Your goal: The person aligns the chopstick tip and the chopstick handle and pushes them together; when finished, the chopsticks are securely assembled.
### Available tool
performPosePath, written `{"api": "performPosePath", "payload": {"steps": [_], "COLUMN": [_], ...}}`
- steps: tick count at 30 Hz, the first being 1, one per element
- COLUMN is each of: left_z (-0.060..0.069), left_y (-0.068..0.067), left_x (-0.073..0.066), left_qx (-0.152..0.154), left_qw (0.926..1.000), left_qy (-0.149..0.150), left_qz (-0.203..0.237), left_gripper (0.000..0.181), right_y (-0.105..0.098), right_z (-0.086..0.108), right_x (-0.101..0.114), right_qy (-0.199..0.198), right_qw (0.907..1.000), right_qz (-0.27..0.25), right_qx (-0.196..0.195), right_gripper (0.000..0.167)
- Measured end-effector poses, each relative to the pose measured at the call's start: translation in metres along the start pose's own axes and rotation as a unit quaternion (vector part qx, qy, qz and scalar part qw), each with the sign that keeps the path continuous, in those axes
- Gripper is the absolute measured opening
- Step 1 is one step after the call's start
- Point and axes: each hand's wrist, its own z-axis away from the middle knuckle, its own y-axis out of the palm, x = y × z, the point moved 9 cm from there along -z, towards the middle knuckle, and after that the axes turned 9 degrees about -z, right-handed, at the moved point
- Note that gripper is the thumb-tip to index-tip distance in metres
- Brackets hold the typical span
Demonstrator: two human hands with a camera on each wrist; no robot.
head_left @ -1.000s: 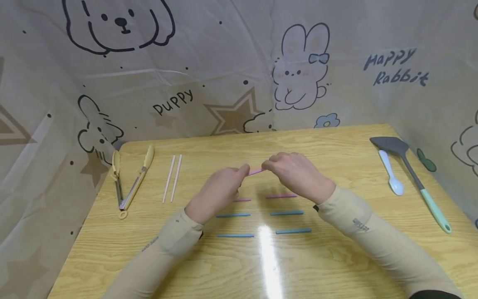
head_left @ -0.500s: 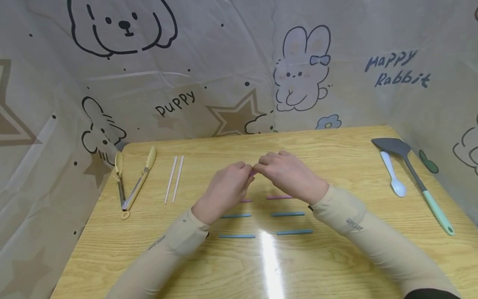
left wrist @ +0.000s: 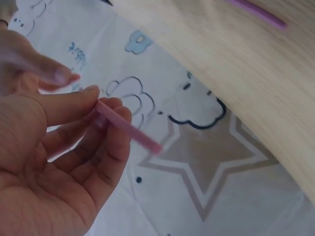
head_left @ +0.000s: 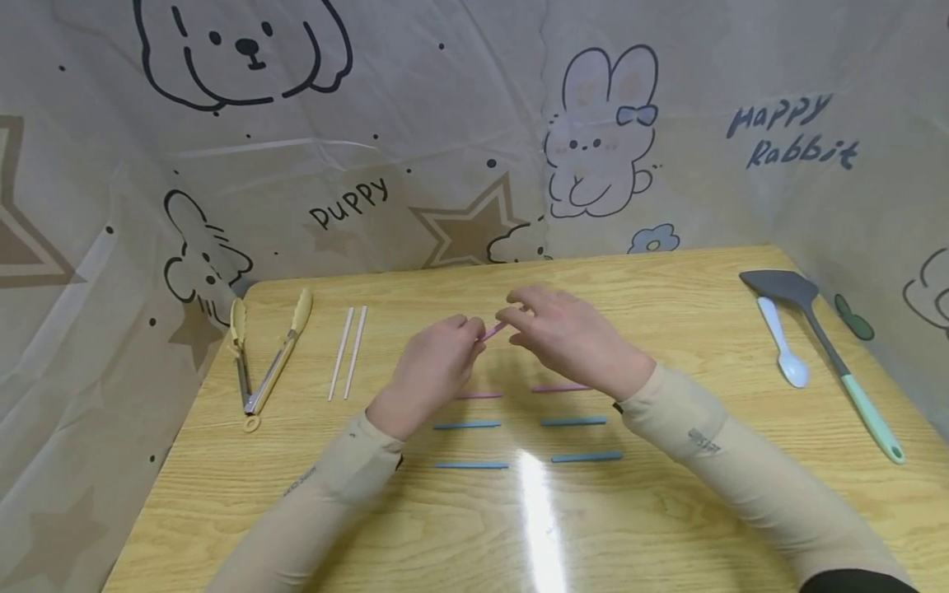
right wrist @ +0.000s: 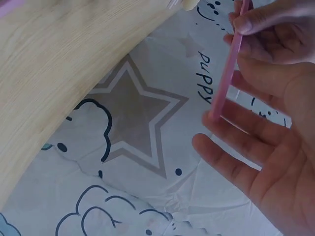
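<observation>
My left hand point(head_left: 437, 358) pinches a thin pink straw-like stick point(left wrist: 130, 127) between thumb and fingertips, above the table. My right hand point(head_left: 578, 338) is beside it with its fingers spread and loosely bent. In the right wrist view the pink stick crosses in front of the right fingers, its free end near a fingertip; whether they touch it, I cannot tell. Beneath the hands lie a pink stick point(head_left: 479, 395) on the left, partly hidden, and another pink stick point(head_left: 559, 388) on the right. Several blue sticks, such as the front left blue stick point(head_left: 471, 465), lie nearer me.
Tongs point(head_left: 255, 395) with cream tips lie at the far left, beside two white sticks point(head_left: 348, 354). To the right are a pale blue spoon point(head_left: 784, 350) and a spatula point(head_left: 823, 346) with a mint handle. A patterned cloth point(head_left: 445, 132) stands behind the wooden table point(head_left: 652, 527).
My hands came together over the pink stick, hiding most of it, then drew slightly apart. The right fingers have now spread while the left hand keeps its pinch. The sticks on the table have not moved.
</observation>
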Motion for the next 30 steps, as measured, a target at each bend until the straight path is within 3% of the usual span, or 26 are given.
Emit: {"api": "performPosePath", "payload": {"steps": [3, 6, 10, 18, 21, 24, 30], "left_z": [0.001, 0.005, 0.014, 0.03, 0.035, 0.035, 0.04], "left_y": [0.003, 0.01, 0.021, 0.046, 0.056, 0.064, 0.079], "left_x": [0.018, 0.042, 0.076, 0.131, 0.145, 0.156, 0.175], "left_qx": [0.011, 0.033, 0.068, 0.109, 0.124, 0.131, 0.156], "left_qw": [0.9992, 0.9944, 0.9811, 0.96, 0.9517, 0.9483, 0.933], "left_qy": [-0.031, -0.082, -0.151, -0.231, -0.253, -0.259, -0.296], "left_qz": [0.021, 0.059, 0.101, 0.114, 0.123, 0.127, 0.133], "left_gripper": [0.009, 0.009, 0.014, 0.016, 0.015, 0.016, 0.028], "right_y": [-0.002, -0.001, 0.004, 0.016, 0.019, 0.021, 0.022], "right_z": [0.002, 0.005, 0.012, 0.02, 0.022, 0.024, 0.027], "right_x": [-0.005, -0.008, -0.013, -0.019, -0.02, -0.021, -0.02], "right_qy": [0.013, 0.019, 0.028, 0.055, 0.064, 0.066, 0.058], "right_qw": [0.9999, 0.9998, 0.9994, 0.9963, 0.9948, 0.9944, 0.9949], "right_qz": [-0.001, -0.006, -0.007, -0.001, 0.0, -0.002, -0.011], "right_qx": [0.0, 0.005, 0.02, 0.065, 0.079, 0.083, 0.082], "right_gripper": [0.04, 0.041, 0.037, 0.035, 0.036, 0.036, 0.034]}}
